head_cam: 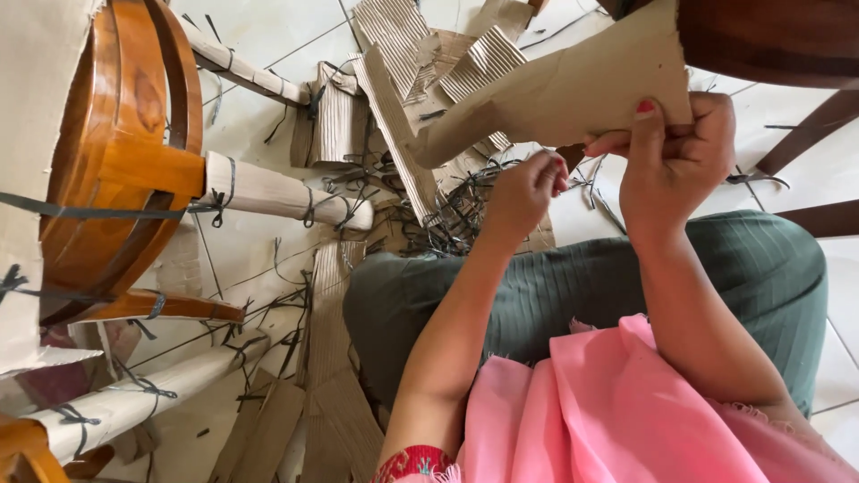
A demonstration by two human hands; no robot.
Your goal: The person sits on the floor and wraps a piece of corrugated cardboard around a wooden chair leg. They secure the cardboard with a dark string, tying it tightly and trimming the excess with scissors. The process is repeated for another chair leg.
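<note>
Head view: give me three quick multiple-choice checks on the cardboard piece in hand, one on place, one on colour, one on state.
1. Where is the cardboard piece?
A. Flat on the floor
B. Held up in front of the person, above the lap
C. Wrapped round a chair leg

2. What colour is the cloth over the lap?
A. Pink
B. Blue
C. White

3. How does the right hand meet the cardboard?
A. Open, well clear of it
B. Pressing it flat on the tiles
C. Pinching its lower edge between thumb and fingers

Answers: 1 B, both hands hold it up over the green trousers. 2 A, the fringed cloth is pink. 3 C, the thumb lies on its face; the left hand grips close below.
</note>
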